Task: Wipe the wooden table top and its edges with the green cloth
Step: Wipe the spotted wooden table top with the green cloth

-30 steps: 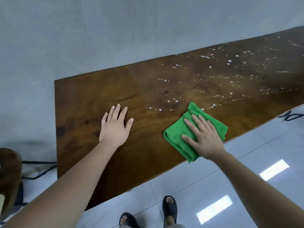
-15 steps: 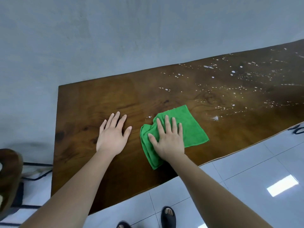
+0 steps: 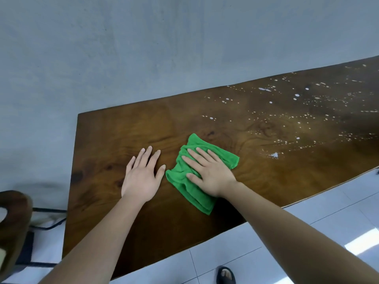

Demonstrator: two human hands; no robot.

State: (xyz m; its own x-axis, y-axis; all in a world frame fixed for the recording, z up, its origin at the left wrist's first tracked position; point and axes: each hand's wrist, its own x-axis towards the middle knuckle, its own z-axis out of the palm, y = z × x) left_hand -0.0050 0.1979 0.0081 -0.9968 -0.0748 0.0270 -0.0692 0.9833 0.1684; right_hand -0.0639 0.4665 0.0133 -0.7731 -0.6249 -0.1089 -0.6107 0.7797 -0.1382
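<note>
Both hands flat: right hand (image 3: pixel 213 177) presses crumpled green cloth (image 3: pixel 196 177) mid dark wooden table top (image 3: pixel 114 140), left hand (image 3: pixel 141 179) braces beside it w/ nothing held; sweep w/ even pressure toward white specks (image 3: pixel 287 119).

Table top (image 3: pixel 114 140): dark brown wood, swirling grain, darker knots. White specks (image 3: pixel 297 99) scattered across it toward 2 o'clock, with one larger white blot at 3 o'clock from the cloth. Cloth (image 3: pixel 194 198): plain bright green. Wall (image 3: pixel 143 48), 12 o'clock: flat grey-blue. Floor tiles (image 3: pixel 287 253), 5 o'clock: pale grey-white, thin dark joints. Sandal (image 3: pixel 225 269), 6 o'clock: black.
</note>
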